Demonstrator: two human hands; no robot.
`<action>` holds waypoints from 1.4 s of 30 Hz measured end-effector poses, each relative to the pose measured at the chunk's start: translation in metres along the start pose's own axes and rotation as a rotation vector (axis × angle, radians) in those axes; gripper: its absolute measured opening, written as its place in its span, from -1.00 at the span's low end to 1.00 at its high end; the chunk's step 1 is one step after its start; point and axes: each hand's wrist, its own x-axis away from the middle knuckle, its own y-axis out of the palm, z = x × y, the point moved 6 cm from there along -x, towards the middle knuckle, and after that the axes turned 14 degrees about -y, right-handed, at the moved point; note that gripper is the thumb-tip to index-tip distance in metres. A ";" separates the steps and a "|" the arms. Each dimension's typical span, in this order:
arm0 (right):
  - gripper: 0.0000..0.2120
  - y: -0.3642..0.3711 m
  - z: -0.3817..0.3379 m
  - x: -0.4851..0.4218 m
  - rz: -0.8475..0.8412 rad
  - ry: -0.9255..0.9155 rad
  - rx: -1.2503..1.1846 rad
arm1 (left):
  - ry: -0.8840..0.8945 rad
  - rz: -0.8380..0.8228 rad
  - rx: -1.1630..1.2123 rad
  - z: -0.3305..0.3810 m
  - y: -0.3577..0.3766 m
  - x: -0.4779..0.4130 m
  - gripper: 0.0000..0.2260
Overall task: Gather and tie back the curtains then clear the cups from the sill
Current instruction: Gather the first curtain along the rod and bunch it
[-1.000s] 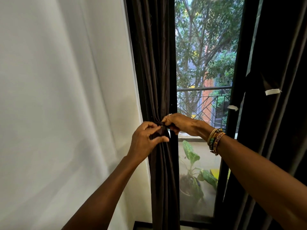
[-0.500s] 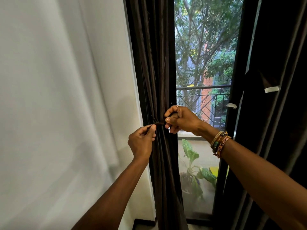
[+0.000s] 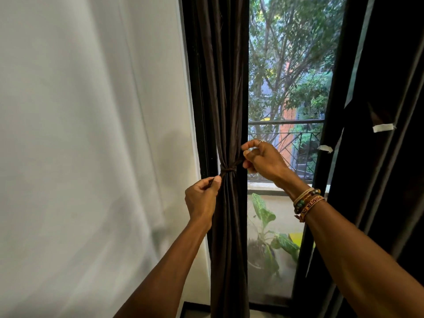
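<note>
1. At the far left hangs the white sheer curtain (image 3: 80, 134), slack and not handled.
2. The left hand (image 3: 202, 198) sits just beside the gathered dark curtain (image 3: 226, 99), its fingers pinched shut on one end of the tie-back (image 3: 228, 170). A second ago this hand was pressed against the bundle; it has since drawn down and to the left.
3. The tie-back now wraps the curtain as a thin, tight band, where before it was hidden under both hands. The folds pinch in at that point and flare below.
4. The right hand (image 3: 263, 160) has moved up and to the right, fingers clamped on the other end, which runs taut to the knot.
5. Judged from this, the knot is being cinched, so the left-side curtain is nearly secured.
6. The right dark curtain (image 3: 390, 157) looks loose and untied.
7. No cups or sill top are in view, so that step remains.
</note>
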 end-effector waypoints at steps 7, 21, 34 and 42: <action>0.09 0.026 -0.047 -0.037 -0.072 -0.052 0.158 | 0.007 -0.145 -0.256 -0.009 0.034 0.000 -0.29; -0.65 0.038 -0.063 -0.048 0.048 -0.124 0.502 | -0.025 -0.087 -0.666 -0.037 0.036 -0.011 -0.56; -0.37 0.038 -0.033 -0.024 0.040 0.010 0.234 | 0.040 -0.171 -0.160 -0.003 0.052 -0.010 -0.42; -0.45 0.036 -0.027 -0.018 0.143 -0.159 0.309 | 0.081 -0.118 -0.481 0.004 0.052 -0.003 -0.90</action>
